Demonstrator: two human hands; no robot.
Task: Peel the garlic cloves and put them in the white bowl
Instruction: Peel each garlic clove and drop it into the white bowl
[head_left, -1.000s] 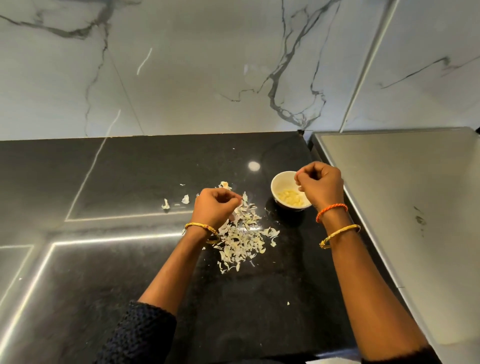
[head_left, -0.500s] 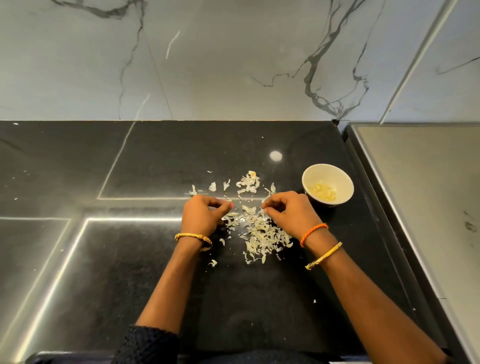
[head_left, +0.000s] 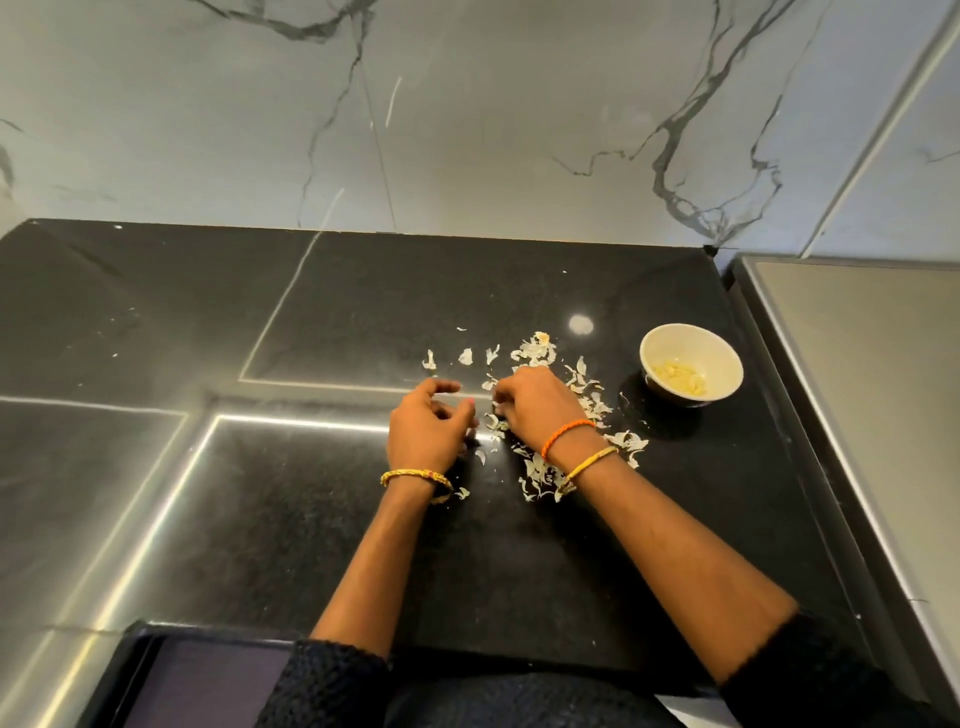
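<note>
The white bowl (head_left: 723, 349) stands on the black counter (head_left: 260, 493) at the right, with several peeled garlic cloves (head_left: 680, 376) in it. A scatter of papery garlic peels (head_left: 537, 349) lies left of the bowl. My right hand (head_left: 535, 408) rests knuckles-up on the peels, its fingertips curled down into them; whatever is under the fingers is hidden. My left hand (head_left: 426, 428) sits just left of it, fingers loosely curled and apart, with nothing visible in it. The two hands nearly touch.
A grey steel surface (head_left: 857, 395) borders the counter on the right, close to the bowl. A marble wall (head_left: 467, 114) rises behind. A flat dark object (head_left: 208, 680) lies at the counter's front edge, lower left.
My right hand left the bowl and came down left onto the peel pile, close to my left hand. My left hand's fingers have loosened. The view has shifted.
</note>
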